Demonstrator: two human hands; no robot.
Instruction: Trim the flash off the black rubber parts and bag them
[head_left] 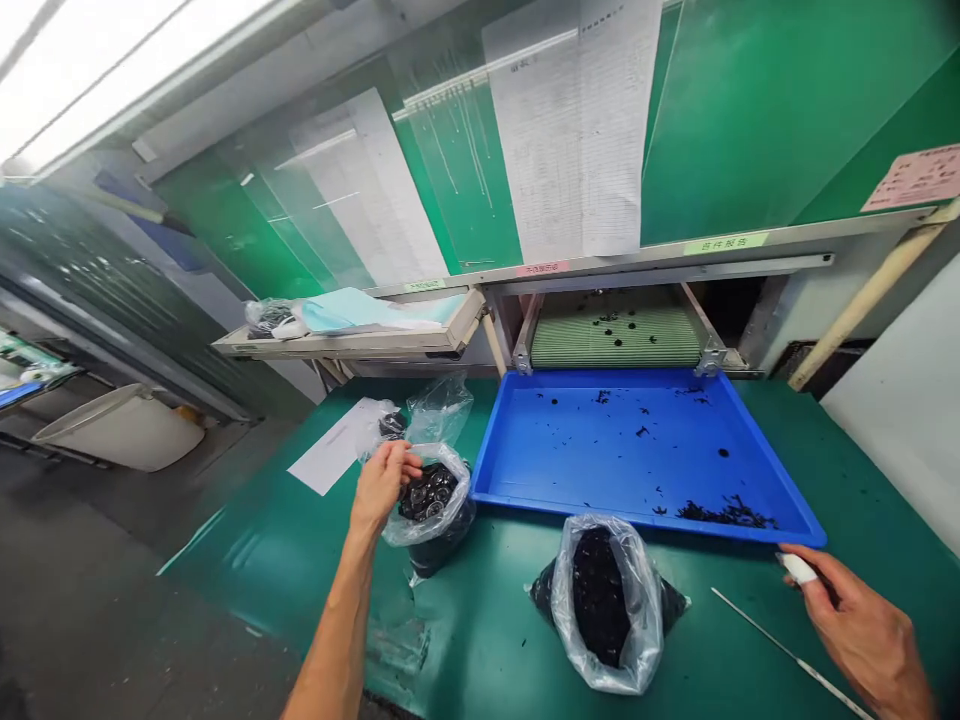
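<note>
My left hand (385, 484) is at the left rim of a clear plastic bag (455, 518), its bent fingers closed on the rim. Shiny black round parts (431, 492) fill that bag. My right hand (862, 615) is by the near right corner of a blue tray (637, 515), fingers curled together, with a white wrap (796, 568) around one digit. What lies between those fingers is hidden. A second open plastic bag (637, 650), full of small black pieces (600, 600), stands between my hands. A thin metal rod (780, 645) lies left of my right hand.
Black scraps (727, 512) lie in the tray's near right corner. Behind it, a green ribbed conveyor belt (615, 335) carries a few black parts. White paper (330, 450) and another clear bag (442, 405) lie at the left. A shelf (360, 345) juts out above the table.
</note>
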